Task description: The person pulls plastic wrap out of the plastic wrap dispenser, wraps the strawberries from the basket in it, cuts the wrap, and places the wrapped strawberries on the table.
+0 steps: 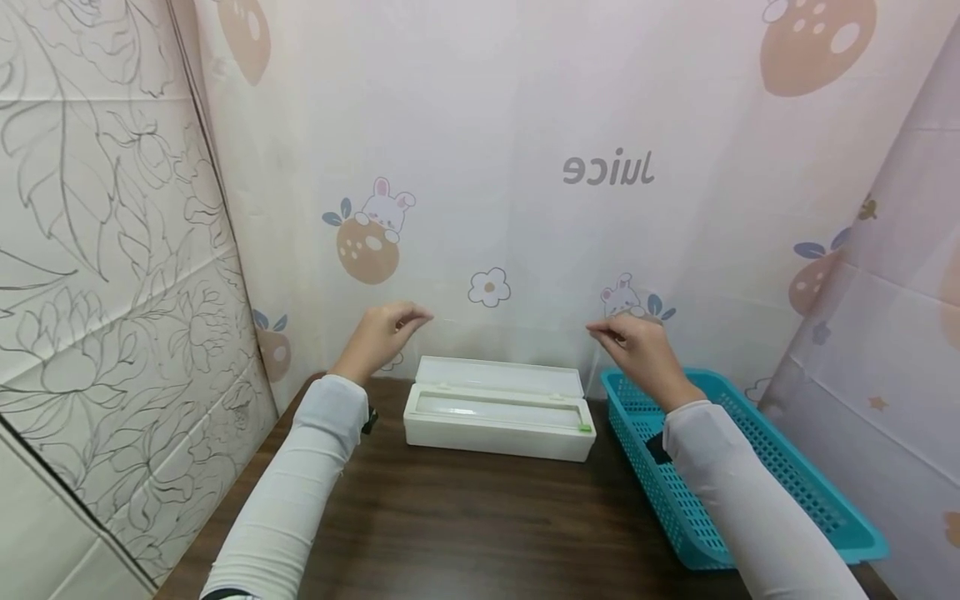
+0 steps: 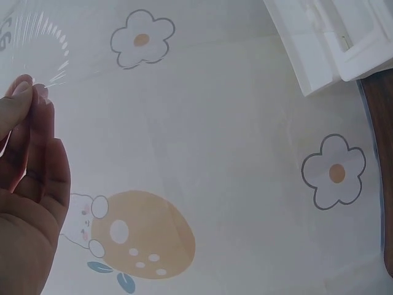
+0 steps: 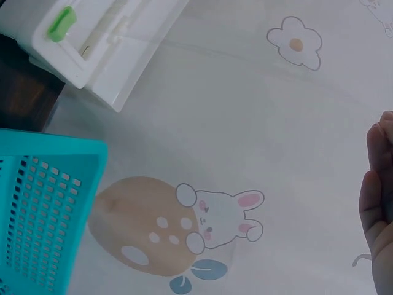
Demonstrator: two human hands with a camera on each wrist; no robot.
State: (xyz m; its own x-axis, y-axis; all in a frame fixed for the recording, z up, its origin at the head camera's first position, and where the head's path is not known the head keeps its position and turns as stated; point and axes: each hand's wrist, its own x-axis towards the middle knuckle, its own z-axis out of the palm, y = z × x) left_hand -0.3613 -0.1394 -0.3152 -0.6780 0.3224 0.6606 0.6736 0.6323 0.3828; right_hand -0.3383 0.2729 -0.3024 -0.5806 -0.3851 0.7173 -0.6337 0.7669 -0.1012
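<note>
Raised above the dark wooden surface (image 1: pixel 465 525), the left hand (image 1: pixel 384 337) and right hand (image 1: pixel 637 350) stand apart, the fingers of each pinching a clear film (image 2: pixel 46 46) that is barely visible between these 2 hands and creases in a fan at the left grip. Below them sits a long white box (image 1: pixel 495 437), lid (image 1: pixel 498 377) tipped back, green slider (image 1: pixel 585 428) at its right end, with a teal basket (image 1: pixel 648 487) beside it, partly behind the right sleeve (image 1: pixel 750 496)
</note>
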